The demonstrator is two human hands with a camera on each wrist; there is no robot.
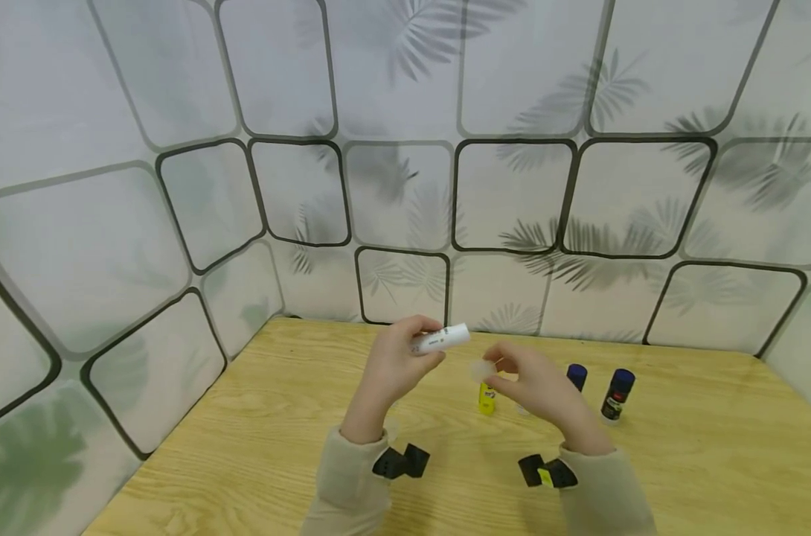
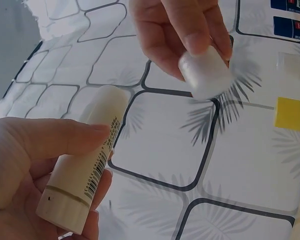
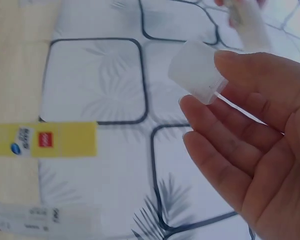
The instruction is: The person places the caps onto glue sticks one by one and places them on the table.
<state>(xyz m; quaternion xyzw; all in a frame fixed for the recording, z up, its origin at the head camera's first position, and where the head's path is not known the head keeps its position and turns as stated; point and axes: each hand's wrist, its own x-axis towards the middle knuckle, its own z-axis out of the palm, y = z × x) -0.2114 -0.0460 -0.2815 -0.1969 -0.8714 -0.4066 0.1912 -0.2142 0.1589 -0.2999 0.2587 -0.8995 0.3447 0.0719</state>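
Note:
My left hand (image 1: 395,365) grips a white glue stick (image 1: 443,339) round its barrel, thumb along the side. Its printed barcode and the grooved base show in the left wrist view, and the pale upper end is uncapped. To the right, a translucent cap (image 3: 197,70) is pinched between the thumb and fingers of my right hand (image 1: 536,383). Cap and stick are apart, both raised above the table. Below the cap in the head view, a yellow glue stick (image 1: 487,400) stands upright on the table, its top partly hidden.
Two dark-blue-capped sticks stand on the right: a nearer-hand one (image 1: 577,376), partly behind my right hand, and another dark-labelled stick (image 1: 618,394). A white stick with a clear cap (image 3: 35,220) stands beside the yellow one. The wooden table (image 1: 245,432) meets a patterned curtain (image 1: 405,193) behind.

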